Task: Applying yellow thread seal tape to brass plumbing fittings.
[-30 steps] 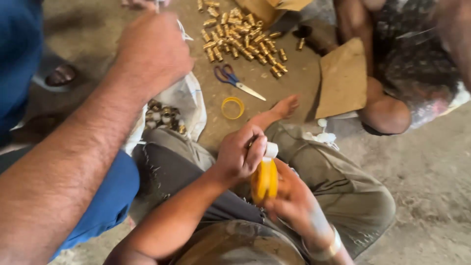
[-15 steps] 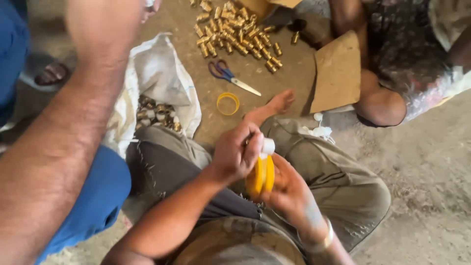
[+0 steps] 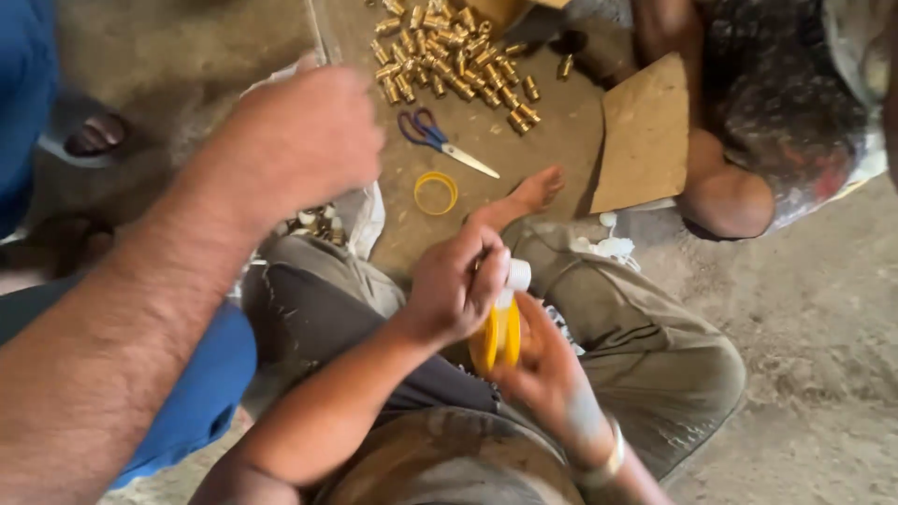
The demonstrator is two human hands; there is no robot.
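One yellow spool [image 3: 496, 339] is held on edge over the person's lap, its flat faces turned left and right and its rim pointing up toward a small white piece [image 3: 517, 273] at its top. The spool is gripped from below and from the right by the right hand [image 3: 552, 374], whose fingers are closed round it. The left hand [image 3: 454, 290] is set just above and to the left, curled shut, with the white piece pinched at its fingertips; it is the nearer hand to that piece. Beyond the knees, a brown cardboard sheet [image 3: 524, 131] is laid on the floor. Blue-handled scissors [image 3: 438, 136] and a yellow ring [image 3: 436, 193] are seen near its middle, and a heap of brass fittings [image 3: 449, 56] at its far edge. A co-worker's fist [image 3: 299, 140] is raised at the left.
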